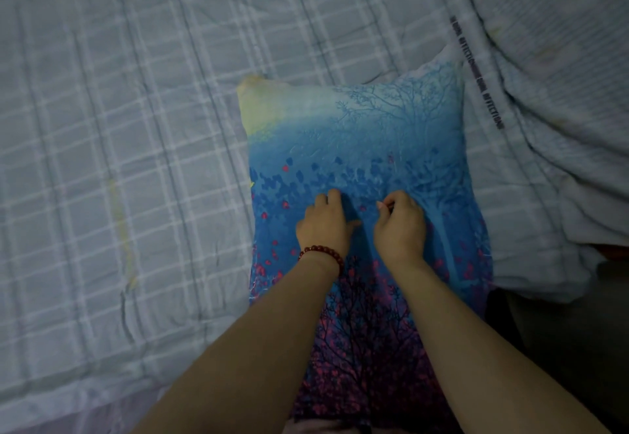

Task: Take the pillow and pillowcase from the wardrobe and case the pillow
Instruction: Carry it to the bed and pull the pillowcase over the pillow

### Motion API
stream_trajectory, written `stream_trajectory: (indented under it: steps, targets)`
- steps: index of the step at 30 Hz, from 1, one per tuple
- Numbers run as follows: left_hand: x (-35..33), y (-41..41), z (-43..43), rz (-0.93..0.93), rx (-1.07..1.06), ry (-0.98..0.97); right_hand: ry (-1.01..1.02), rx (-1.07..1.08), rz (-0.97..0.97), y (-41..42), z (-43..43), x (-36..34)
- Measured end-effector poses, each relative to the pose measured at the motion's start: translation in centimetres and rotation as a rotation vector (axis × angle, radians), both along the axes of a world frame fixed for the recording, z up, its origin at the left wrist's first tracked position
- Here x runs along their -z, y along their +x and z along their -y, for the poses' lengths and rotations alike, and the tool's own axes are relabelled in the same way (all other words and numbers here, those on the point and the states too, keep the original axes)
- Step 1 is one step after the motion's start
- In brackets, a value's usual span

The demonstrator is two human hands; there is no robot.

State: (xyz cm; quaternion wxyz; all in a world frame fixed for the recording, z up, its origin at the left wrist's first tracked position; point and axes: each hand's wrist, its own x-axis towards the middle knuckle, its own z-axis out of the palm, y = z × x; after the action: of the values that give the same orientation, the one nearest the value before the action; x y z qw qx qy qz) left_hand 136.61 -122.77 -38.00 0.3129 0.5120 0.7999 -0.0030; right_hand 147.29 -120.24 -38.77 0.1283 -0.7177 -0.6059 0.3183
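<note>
Looking down through the head camera, we see a plump printed pillowcase (pixel 357 134) lying on a bed, on top of a pale quilt (pixel 119 127) checked with white lines. The pillow that fills it is covered, so we cannot see it directly. The print runs from a yellowish far left corner through blue with pale tree outlines and scattered red dots, down to dark bare branches with pink blossom at the near end, which reaches the lower edge of the view between our forearms.

Both of our hands are on the middle of the pillowcase, just beside each other. Our left hand (pixel 323 222) sits knuckles up with its fingers bent down into the cloth and its thumb pointing toward the other hand. We cannot tell whether it holds a fold or only presses. A bracelet (pixel 321 251) of dark red beads circles that wrist. Our right hand (pixel 401 226) is curled, with thumb and forefinger meeting at their tips and pinching a bit of the pillowcase cloth.

To the right, a crumpled pale blanket (pixel 561 76) lies against the far right corner of the pillowcase. Along 1 of its edges runs a line of dark lettering (pixel 490 106). It is blurred, but the word "AFFECTIONS" can be made out at least 2 times; the rest is unreadable.
</note>
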Motion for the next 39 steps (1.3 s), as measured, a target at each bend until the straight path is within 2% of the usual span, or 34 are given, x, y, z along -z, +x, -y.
stream_trajectory:
  steps: [6, 12, 19, 27, 39]
  targets:
    - [-2.6, 1.2, 0.2, 0.009, 0.100, 0.157, 0.003, -0.040, -0.045, 0.1, 0.5, -3.1]
    - [-5.5, 1.7, 0.4, -0.026, 0.067, 0.246, 0.056, -0.077, -0.103, 0.8, 2.1, -6.0]
    - [-9.1, 2.5, 0.5, -0.006, 0.019, 0.449, 0.169, -0.073, -0.181, 1.9, 1.7, -9.9]
    - [-13.7, 0.7, -2.5, -0.003, -0.049, 0.631, 0.328, -0.080, -0.270, -0.1, -1.7, -14.7]
    - [-18.3, -3.1, -10.1, 0.019, -0.047, 0.826, 0.433, -0.086, -0.286, -3.7, -9.8, -19.5]
